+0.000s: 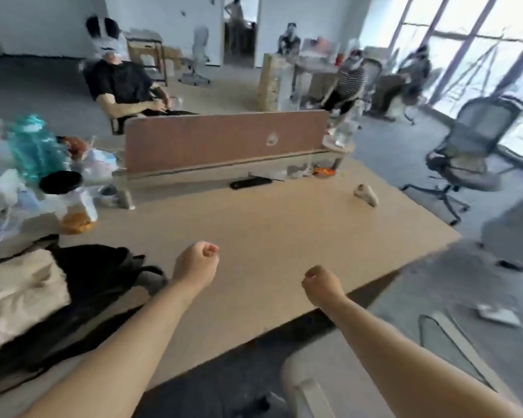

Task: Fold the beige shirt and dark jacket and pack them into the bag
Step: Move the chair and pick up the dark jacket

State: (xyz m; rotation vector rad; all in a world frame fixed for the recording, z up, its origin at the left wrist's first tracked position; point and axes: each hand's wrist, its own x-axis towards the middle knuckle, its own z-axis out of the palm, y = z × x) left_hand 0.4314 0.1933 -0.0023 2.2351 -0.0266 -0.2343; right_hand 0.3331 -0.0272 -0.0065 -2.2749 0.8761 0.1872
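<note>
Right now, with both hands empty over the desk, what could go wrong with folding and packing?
1. The beige shirt lies on the dark pile by the near edge of the table; tugging it could drag cloth off.
2. The black-lidded jar stands close behind the pile; spreading clothes might topple it.

Daylight enters through the tall glass windows (477,34) far right of the right hand (322,285), washed out to white there. The whole picture is soft and smeared. Around the left hand (198,262) the flat tan wooden desk (269,224) is evenly lit; straight lines bend toward the borders.
</note>
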